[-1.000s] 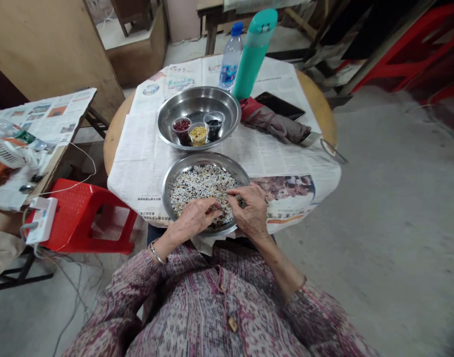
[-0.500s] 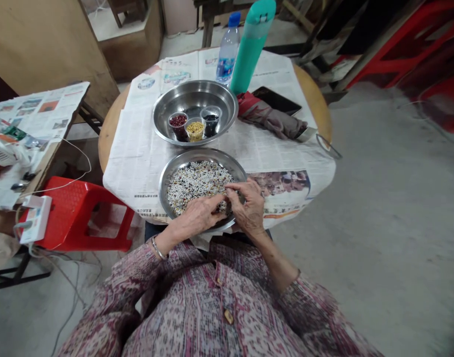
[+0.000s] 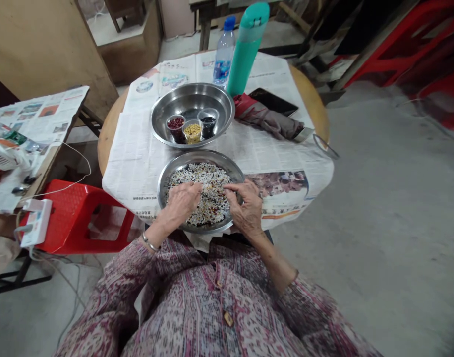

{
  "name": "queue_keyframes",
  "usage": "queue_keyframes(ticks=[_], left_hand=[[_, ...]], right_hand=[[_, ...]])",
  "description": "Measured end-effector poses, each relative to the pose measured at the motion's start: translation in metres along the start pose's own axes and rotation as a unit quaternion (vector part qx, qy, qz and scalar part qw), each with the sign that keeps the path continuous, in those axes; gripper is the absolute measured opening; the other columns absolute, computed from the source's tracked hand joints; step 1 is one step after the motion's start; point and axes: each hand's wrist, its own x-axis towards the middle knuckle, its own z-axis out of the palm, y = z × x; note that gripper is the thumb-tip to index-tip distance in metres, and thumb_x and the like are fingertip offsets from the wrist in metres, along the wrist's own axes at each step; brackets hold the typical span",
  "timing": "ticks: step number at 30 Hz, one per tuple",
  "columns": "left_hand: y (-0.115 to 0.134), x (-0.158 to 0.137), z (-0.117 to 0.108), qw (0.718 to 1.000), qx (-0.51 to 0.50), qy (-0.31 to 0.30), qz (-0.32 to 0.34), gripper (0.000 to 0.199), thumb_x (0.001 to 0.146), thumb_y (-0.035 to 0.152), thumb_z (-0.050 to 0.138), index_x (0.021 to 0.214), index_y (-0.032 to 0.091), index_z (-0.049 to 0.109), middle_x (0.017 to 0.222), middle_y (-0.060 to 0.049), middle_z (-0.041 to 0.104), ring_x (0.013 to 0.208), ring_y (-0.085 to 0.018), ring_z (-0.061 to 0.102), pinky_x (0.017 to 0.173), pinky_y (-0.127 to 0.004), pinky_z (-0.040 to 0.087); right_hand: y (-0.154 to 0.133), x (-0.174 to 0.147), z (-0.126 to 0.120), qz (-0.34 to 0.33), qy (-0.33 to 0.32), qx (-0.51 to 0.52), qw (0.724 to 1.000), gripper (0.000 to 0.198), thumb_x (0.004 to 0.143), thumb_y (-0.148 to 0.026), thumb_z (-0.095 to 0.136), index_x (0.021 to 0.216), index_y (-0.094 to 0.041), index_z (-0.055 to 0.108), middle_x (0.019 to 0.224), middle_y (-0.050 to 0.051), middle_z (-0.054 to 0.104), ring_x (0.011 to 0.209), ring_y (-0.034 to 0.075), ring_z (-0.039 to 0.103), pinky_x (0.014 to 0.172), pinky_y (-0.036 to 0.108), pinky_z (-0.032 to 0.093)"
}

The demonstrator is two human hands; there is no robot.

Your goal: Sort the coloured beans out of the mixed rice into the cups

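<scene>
Before me sits a shallow metal bowl (image 3: 163, 174) spread with white rice grains (image 3: 202, 174) mixed with dark, yellow and red beans. Over its left side is my left hand (image 3: 182, 202), its fingers curled and pressed together at the tips; what they hold, if anything, is hidden. My right hand (image 3: 247, 207) rests at the right rim, thumb and forefinger pinched over the grains on something too small to make out. Behind, a bigger metal basin (image 3: 167, 104) holds three clear cups: red beans (image 3: 175, 124), yellow beans (image 3: 192, 133) and black beans (image 3: 207, 123).
Newspaper covers the round table (image 3: 130, 158). A water bottle (image 3: 223, 54), a green bottle (image 3: 248, 49), a folded umbrella (image 3: 267, 118) and a dark flat object (image 3: 275, 101) stand or lie behind. At left are a red stool (image 3: 74, 213) and a power strip (image 3: 37, 223).
My left hand has moved left and up, away from my right hand, uncovering grains in the bowl's near part. My right hand stays almost in place, still pinched.
</scene>
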Motion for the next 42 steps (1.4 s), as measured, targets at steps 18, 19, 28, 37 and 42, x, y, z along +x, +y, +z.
queue_keyframes(ticks=[18, 19, 28, 37, 42], left_hand=[[0.001, -0.01, 0.0, 0.909, -0.409, -0.021, -0.075, 0.026, 0.091, 0.027, 0.055, 0.071, 0.016, 0.068, 0.067, 0.002, 0.064, 0.065, -0.01, 0.053, 0.065, -0.024, 0.043], [0.0, -0.011, 0.001, 0.905, -0.418, -0.024, -0.077, 0.026, 0.091, 0.029, 0.055, 0.073, 0.016, 0.069, 0.067, 0.001, 0.063, 0.064, -0.01, 0.053, 0.063, -0.023, 0.042], [-0.007, -0.024, 0.012, 0.971, -0.225, 0.077, 0.004, 0.018, 0.096, 0.025, 0.057, 0.084, 0.016, 0.067, 0.08, -0.003, 0.068, 0.076, -0.015, 0.058, 0.078, -0.03, 0.046], [-0.007, -0.038, -0.006, 0.905, -0.419, 0.035, -0.071, 0.025, 0.096, 0.031, 0.054, 0.081, 0.016, 0.066, 0.071, -0.001, 0.063, 0.065, -0.011, 0.051, 0.063, -0.024, 0.043], [-0.007, -0.04, -0.014, 0.797, -0.587, -0.015, -0.14, 0.028, 0.095, 0.038, 0.056, 0.093, 0.014, 0.07, 0.078, -0.005, 0.066, 0.059, -0.008, 0.048, 0.051, -0.02, 0.036]], right_hand=[[0.003, -0.001, 0.0, -0.011, -0.003, -0.012, 1.0, 0.015, 0.093, -0.031, 0.057, 0.087, -0.026, 0.07, 0.082, 0.001, 0.075, 0.082, 0.021, 0.067, 0.106, 0.048, 0.043], [0.003, -0.001, 0.0, -0.013, -0.003, -0.011, 1.0, 0.015, 0.093, -0.03, 0.057, 0.087, -0.026, 0.07, 0.081, 0.0, 0.075, 0.082, 0.02, 0.067, 0.106, 0.048, 0.042], [-0.003, 0.012, -0.013, -0.117, -0.136, -0.141, 0.974, 0.016, 0.09, -0.021, 0.055, 0.088, -0.024, 0.071, 0.087, 0.004, 0.076, 0.086, 0.022, 0.064, 0.1, 0.045, 0.042], [-0.01, 0.038, 0.003, -0.15, -0.258, -0.297, 0.907, 0.023, 0.079, -0.009, 0.055, 0.097, -0.019, 0.066, 0.094, 0.015, 0.069, 0.087, 0.028, 0.058, 0.065, 0.036, 0.041], [-0.004, 0.032, 0.01, -0.139, -0.26, -0.303, 0.906, 0.023, 0.084, -0.017, 0.056, 0.105, -0.018, 0.065, 0.1, 0.016, 0.069, 0.083, 0.027, 0.061, 0.064, 0.036, 0.042]])
